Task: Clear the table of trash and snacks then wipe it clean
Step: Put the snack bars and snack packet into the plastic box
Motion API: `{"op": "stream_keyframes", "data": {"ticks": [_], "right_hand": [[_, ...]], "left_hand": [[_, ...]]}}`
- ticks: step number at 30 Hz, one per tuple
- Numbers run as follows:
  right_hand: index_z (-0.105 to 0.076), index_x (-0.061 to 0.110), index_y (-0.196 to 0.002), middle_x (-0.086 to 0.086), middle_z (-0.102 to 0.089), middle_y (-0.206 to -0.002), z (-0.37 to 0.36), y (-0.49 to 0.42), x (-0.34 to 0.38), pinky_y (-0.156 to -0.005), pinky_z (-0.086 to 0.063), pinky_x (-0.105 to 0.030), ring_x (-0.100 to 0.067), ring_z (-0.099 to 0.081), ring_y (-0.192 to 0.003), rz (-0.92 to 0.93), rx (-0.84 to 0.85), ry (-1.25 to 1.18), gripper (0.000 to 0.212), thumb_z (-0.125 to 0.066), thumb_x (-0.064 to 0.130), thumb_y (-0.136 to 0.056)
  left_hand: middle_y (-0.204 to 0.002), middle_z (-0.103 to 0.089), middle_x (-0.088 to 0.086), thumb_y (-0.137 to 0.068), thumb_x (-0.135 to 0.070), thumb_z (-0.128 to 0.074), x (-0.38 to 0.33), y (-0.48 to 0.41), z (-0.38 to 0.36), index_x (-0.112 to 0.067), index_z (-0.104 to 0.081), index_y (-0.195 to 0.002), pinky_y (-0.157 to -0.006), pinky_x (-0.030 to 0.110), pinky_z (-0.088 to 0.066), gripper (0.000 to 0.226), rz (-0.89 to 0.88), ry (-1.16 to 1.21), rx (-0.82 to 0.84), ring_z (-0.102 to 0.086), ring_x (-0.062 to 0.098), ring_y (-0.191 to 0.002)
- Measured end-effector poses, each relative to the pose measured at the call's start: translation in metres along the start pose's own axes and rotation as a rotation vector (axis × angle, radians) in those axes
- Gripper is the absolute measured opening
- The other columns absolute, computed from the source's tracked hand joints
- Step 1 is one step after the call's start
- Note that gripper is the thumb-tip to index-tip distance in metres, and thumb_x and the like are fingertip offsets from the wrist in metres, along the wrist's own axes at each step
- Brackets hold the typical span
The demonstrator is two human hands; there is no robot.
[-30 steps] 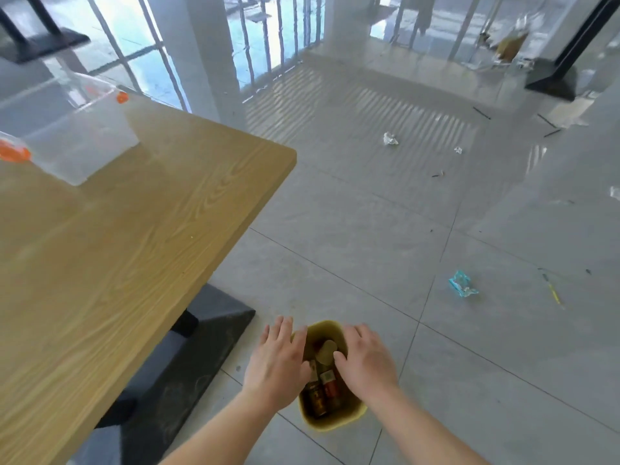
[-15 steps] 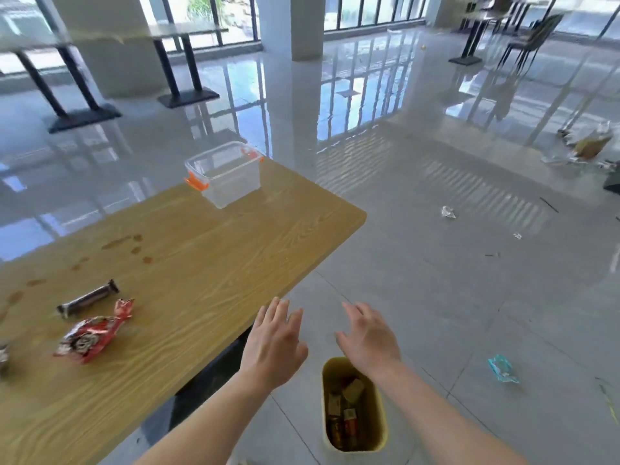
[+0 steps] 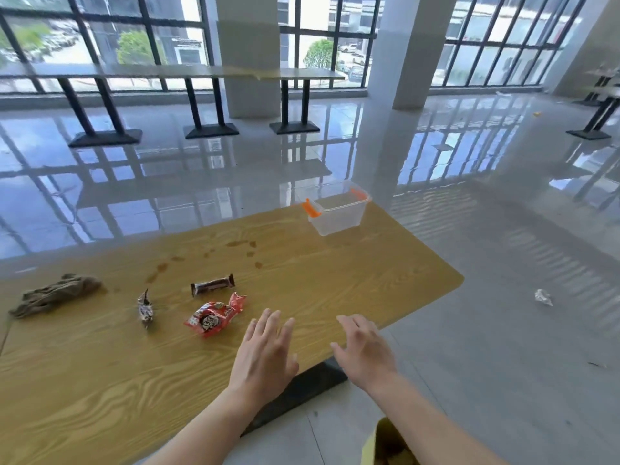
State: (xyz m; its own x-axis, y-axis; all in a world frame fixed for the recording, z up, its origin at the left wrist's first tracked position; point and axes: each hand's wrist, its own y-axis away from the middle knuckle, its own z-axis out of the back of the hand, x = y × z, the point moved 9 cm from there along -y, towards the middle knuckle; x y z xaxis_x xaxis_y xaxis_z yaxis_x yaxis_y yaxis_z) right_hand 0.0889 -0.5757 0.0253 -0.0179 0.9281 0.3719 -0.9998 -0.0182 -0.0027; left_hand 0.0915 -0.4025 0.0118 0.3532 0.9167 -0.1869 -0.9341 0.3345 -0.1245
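**Snacks and a rag on the counter, both hands empty above its near edge**

At the far left of the wooden counter (image 3: 100, 380) lies a crumpled brown rag (image 3: 55, 294), close to the left edge. To its right, well apart from it, a small twisted silver-and-dark wrapper (image 3: 145, 308) rests on the wood. Further right a dark brown snack bar (image 3: 212, 284) lies flat, and just in front of it sits a red snack packet (image 3: 214, 314) with a cartoon face printed on it; the two are near each other but not touching. Behind these, toward the middle of the counter, several brownish stains (image 3: 241, 245) mark the surface.

The left hand (image 3: 265, 355) hovers over the counter's near edge, just right of the red snack packet, palm down, fingers spread and holding nothing. The right hand (image 3: 364, 352) is beside it, beyond the counter's edge and over the floor, likewise spread wide and empty.

At the far right corner of the counter stands a clear plastic box (image 3: 337, 213) with orange clips, nothing visible inside it. On the grey tiled floor to the right lies a crumpled white scrap (image 3: 543, 297). At the bottom of the view, under the right forearm, the rim of a yellow bin (image 3: 370, 446) shows.
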Motion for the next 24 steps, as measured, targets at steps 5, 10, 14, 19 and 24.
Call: {"op": "stream_keyframes", "data": {"ticks": [5,10,14,19,24], "right_hand": [[-0.042,0.019,-0.144,-0.003,-0.051,-0.139,-0.024,-0.033,0.058,-0.103,-0.041,-0.03,-0.022,-0.046,-0.126,0.078,0.034,0.002,0.054,-0.059,0.037,-0.095],[-0.042,0.017,-0.145,-0.004,-0.052,-0.139,-0.046,-0.068,0.107,-0.105,-0.042,-0.03,-0.022,-0.047,-0.127,0.158,0.072,0.004,0.056,-0.059,0.036,-0.095],[-0.043,0.017,-0.144,-0.004,-0.053,-0.139,-0.055,-0.1,0.136,-0.103,-0.044,-0.031,-0.022,-0.05,-0.124,0.168,0.064,0.017,0.055,-0.06,0.035,-0.095],[-0.044,0.016,-0.143,-0.005,-0.053,-0.137,-0.059,-0.131,0.149,-0.1,-0.045,-0.033,-0.023,-0.05,-0.122,0.143,0.063,0.02,0.054,-0.059,0.035,-0.095],[-0.045,0.018,-0.142,-0.004,-0.053,-0.138,-0.05,-0.156,0.142,-0.097,-0.046,-0.034,-0.023,-0.049,-0.124,0.111,0.046,0.024,0.054,-0.059,0.038,-0.094]], "left_hand": [[-0.149,-0.042,0.015,-0.083,-0.043,-0.059,0.075,0.013,0.014,-0.017,-0.043,-0.142,-0.116,0.049,-0.028,0.067,0.115,-0.018,-0.021,-0.03,0.032,-0.143],[-0.145,-0.047,0.015,-0.081,-0.043,-0.062,0.137,0.011,0.025,-0.017,-0.046,-0.14,-0.115,0.049,-0.029,0.066,0.201,-0.018,-0.052,-0.035,0.033,-0.14],[-0.144,-0.047,0.017,-0.081,-0.041,-0.065,0.178,-0.005,0.035,-0.017,-0.048,-0.137,-0.113,0.05,-0.032,0.064,0.228,-0.013,-0.084,-0.037,0.034,-0.14],[-0.145,-0.046,0.017,-0.081,-0.042,-0.064,0.198,-0.034,0.042,-0.015,-0.047,-0.138,-0.113,0.051,-0.032,0.064,0.214,-0.014,-0.077,-0.035,0.035,-0.14],[-0.143,-0.048,0.017,-0.084,-0.044,-0.062,0.191,-0.069,0.043,-0.016,-0.049,-0.136,-0.113,0.051,-0.031,0.06,0.189,-0.007,-0.086,-0.036,0.035,-0.139]]}}
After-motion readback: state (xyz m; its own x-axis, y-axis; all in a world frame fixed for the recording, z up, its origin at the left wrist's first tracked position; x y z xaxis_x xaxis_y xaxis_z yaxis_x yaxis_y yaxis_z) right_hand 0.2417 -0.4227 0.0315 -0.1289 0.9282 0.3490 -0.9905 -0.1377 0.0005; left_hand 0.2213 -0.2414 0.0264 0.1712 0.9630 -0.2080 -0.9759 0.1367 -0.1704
